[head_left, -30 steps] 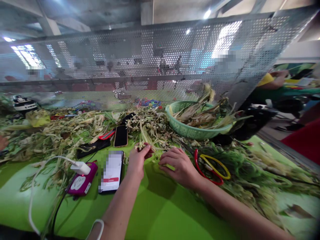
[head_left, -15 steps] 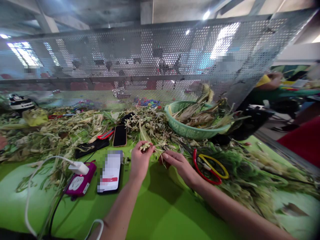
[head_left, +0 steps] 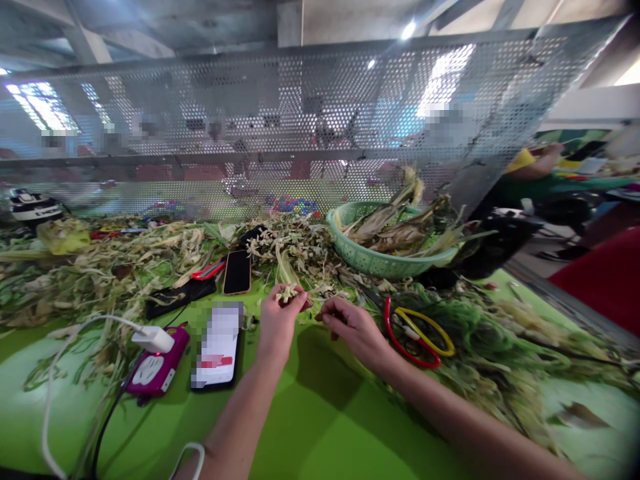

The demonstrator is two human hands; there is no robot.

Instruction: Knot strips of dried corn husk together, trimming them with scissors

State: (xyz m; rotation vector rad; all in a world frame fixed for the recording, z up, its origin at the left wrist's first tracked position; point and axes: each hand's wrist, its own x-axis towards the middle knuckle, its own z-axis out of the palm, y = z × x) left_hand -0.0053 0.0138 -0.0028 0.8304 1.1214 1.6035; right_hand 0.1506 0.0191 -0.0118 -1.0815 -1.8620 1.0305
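My left hand (head_left: 281, 319) is closed around a small flower-like bunch of pale husk pieces (head_left: 287, 293). Its thumb and fingertips press together at the bunch's right side. A short gap to the right, my right hand (head_left: 350, 327) has its fingers curled and its thumb close to the index finger. Whatever may be between those fingertips is too small to make out. Behind both hands lies a pile of dried husk scraps (head_left: 295, 243). Scissors with red and yellow handles (head_left: 420, 333) rest just right of my right hand.
A green plastic basket (head_left: 385, 263) holds long dry husks. Two phones, one with a lit screen (head_left: 219, 347) and one dark (head_left: 237, 272), lie left of my hands. Beside them are a purple power block (head_left: 157, 363) and cables. A perforated metal screen (head_left: 250, 133) stands behind the table.
My right hand has let a thin pale strip slip from view, and its fingers are more curled. My left hand keeps the bunch. The view has shifted slightly.
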